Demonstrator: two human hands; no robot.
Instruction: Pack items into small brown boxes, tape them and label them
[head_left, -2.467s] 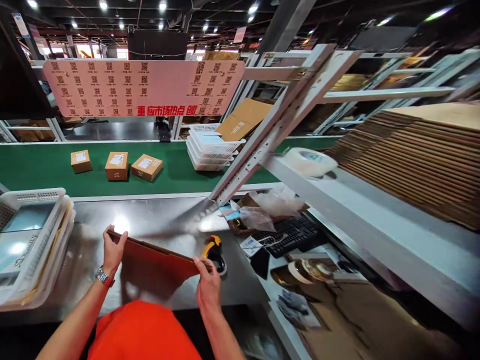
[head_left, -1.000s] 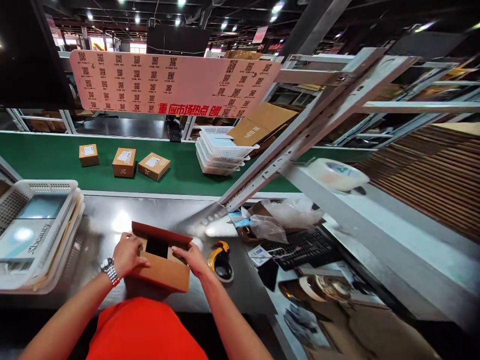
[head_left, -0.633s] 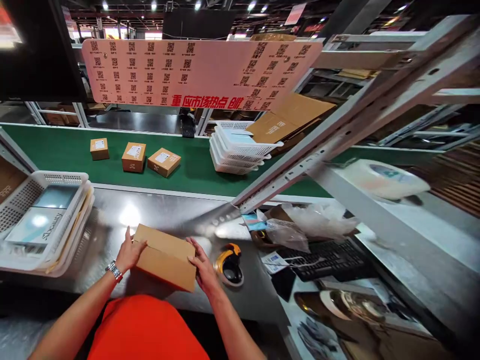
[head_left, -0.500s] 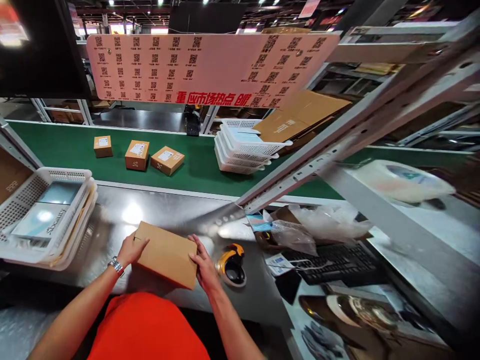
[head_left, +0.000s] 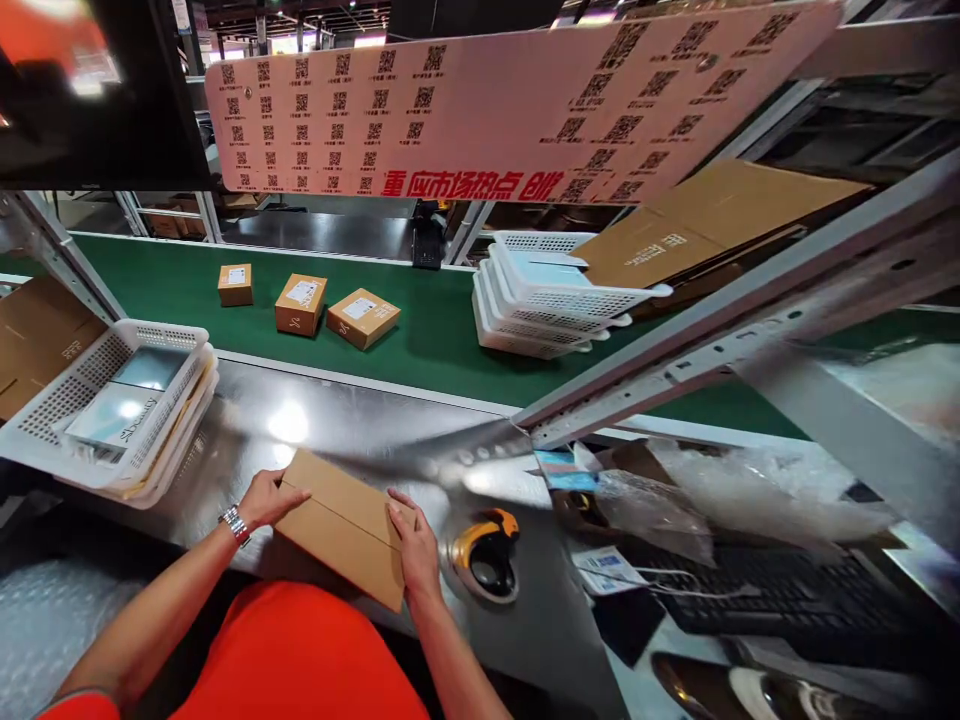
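Observation:
Between my two hands a brown cardboard box (head_left: 345, 520) is held just in front of my body, over the metal bench (head_left: 247, 410). My left hand (head_left: 268, 500) grips its left end, thumb across the top face. Around the right end my right hand (head_left: 414, 545) is closed, thumb on top near the edge. A seam runs lengthwise along the box's upper face. Just right of my right hand a tape dispenser (head_left: 487, 555) with an orange-yellow part lies on the bench.
White baskets (head_left: 187, 360) with boxed goods stand at left. Behind the bench, a green conveyor (head_left: 435, 325) carries small cartons (head_left: 301, 305) and stacked white baskets (head_left: 517, 335). A slanted metal post (head_left: 600, 395) rises at right, near a keyboard (head_left: 780, 590) and plastic wrap (head_left: 660, 500).
The box has turned in my hands, so a face with a lengthwise seam now shows. The whole scene has shifted as my head turned left.

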